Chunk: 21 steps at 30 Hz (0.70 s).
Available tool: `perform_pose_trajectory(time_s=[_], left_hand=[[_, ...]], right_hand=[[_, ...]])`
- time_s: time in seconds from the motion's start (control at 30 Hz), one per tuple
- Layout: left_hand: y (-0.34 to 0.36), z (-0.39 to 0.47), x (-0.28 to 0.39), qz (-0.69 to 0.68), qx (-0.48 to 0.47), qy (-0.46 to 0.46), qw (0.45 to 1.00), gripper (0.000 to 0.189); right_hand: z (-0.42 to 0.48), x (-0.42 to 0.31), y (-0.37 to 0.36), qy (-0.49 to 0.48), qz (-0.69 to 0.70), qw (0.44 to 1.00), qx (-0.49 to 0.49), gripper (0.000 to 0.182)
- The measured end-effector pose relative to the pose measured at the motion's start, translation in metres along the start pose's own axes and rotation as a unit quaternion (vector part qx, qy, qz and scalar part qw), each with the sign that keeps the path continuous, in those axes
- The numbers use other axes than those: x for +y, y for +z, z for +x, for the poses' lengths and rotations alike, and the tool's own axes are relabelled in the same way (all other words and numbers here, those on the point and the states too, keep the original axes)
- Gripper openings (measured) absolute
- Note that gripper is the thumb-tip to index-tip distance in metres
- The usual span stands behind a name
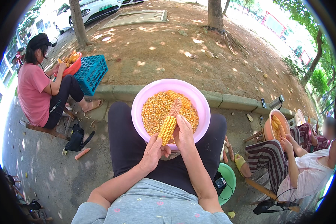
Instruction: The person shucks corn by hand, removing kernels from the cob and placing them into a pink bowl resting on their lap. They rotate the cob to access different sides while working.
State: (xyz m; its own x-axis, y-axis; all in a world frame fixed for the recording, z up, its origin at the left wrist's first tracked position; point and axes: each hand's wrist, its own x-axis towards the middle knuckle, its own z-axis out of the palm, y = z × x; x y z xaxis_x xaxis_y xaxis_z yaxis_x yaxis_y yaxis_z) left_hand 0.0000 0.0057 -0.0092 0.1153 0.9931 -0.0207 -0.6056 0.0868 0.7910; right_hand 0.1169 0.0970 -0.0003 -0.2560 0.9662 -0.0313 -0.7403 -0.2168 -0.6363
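Note:
A pink plastic basin [203,112] rests on my lap, holding a layer of loose yellow corn kernels [154,112]. Over it I hold a partly shelled corn cob [168,127], tilted, its far end stripped bare and its near part still covered in kernels. My left hand [154,151] grips the near end. My right hand [182,133] is closed about the cob's right side, the thumb near the border between bare cob and kernels. Another corn cob with kernels [184,102] lies in the basin behind the held one.
A green basin [231,179] with a black device stands by my right leg, near bare cobs [225,155]. A stone curb [212,98] runs ahead. Seated people work at either side with a red basin [78,63] and an orange basin [271,117]. A blue crate [92,72] stands left.

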Motion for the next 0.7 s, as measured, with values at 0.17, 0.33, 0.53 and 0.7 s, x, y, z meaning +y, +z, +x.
perform_pose_trajectory(time_s=[0.17,0.33,0.53,0.7], left_hand=[[0.002,0.0,0.001,0.001,0.01,-0.006,1.0,0.037],[0.004,-0.001,0.002,-0.009,-0.006,-0.01,1.0,0.039],[0.004,0.0,0.006,-0.073,-0.017,-0.027,0.997,0.043],[0.001,0.0,0.004,-0.093,-0.008,-0.038,0.995,0.044]], right_hand=[[0.001,0.003,-0.002,0.002,-0.006,1.0,0.015,0.023],[0.002,0.002,-0.006,-0.005,-0.021,0.999,0.025,0.027],[0.0,-0.004,0.005,0.022,-0.02,0.998,0.059,0.03],[0.0,-0.001,0.001,0.006,-0.012,1.0,0.009,0.026]])
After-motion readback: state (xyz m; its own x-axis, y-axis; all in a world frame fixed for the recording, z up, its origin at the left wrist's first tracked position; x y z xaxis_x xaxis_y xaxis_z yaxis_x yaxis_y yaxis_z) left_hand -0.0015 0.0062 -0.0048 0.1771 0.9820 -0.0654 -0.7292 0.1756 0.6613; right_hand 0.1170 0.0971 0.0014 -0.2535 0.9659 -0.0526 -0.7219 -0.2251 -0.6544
